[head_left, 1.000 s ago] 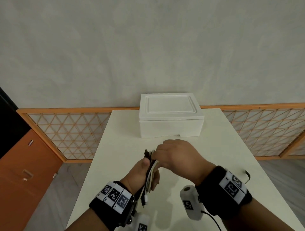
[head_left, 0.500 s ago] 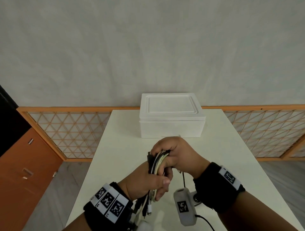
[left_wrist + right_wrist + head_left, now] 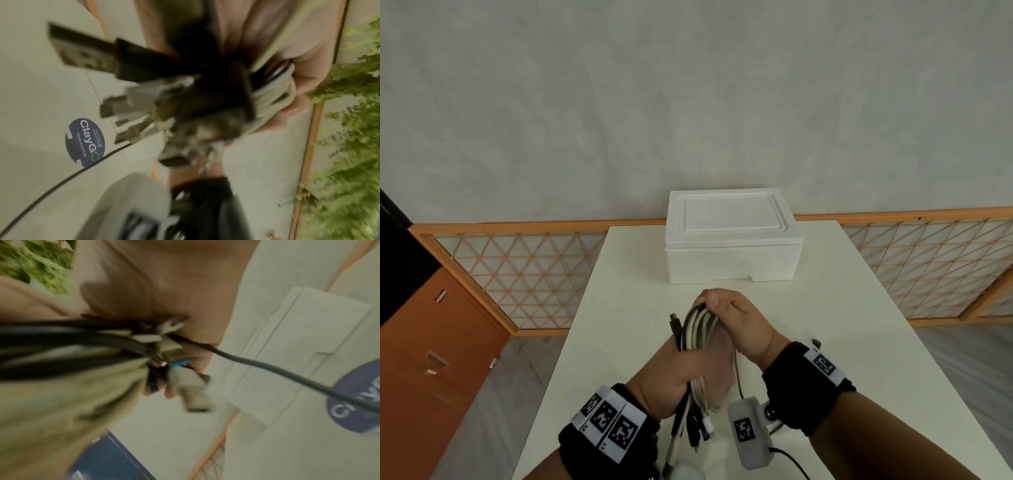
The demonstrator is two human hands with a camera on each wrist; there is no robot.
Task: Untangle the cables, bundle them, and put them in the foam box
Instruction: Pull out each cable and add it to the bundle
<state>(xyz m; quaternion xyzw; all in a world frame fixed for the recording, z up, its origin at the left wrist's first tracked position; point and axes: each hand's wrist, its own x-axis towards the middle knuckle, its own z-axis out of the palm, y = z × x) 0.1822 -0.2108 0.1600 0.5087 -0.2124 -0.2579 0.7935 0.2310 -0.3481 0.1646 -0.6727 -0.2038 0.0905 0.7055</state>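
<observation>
Above the white table [image 3: 619, 308], both hands hold one bundle of black and white cables [image 3: 697, 330]. My left hand [image 3: 671, 380] grips the bundle's lower part in a fist, and several plugs [image 3: 697, 428] hang below it. My right hand [image 3: 729, 315] curls over the bundle's looped top. The left wrist view is blurred but shows the plug ends [image 3: 144, 104] sticking out of the fist. The right wrist view, also blurred, shows the cables [image 3: 72, 340] running across the palm. The white foam box [image 3: 732, 236] stands at the table's far end with its lid on.
A thin black cable [image 3: 791, 462] trails from the right wrist camera [image 3: 748, 431] over the table's near right part. A small dark plug [image 3: 815, 342] lies on the table right of my right wrist. An orange lattice rail [image 3: 517, 274] runs behind the table; an orange cabinet [image 3: 424, 359] stands left.
My right hand has slid up the bundle and away from me, drawing the loops longer. My left hand has kept its grip on the lower part.
</observation>
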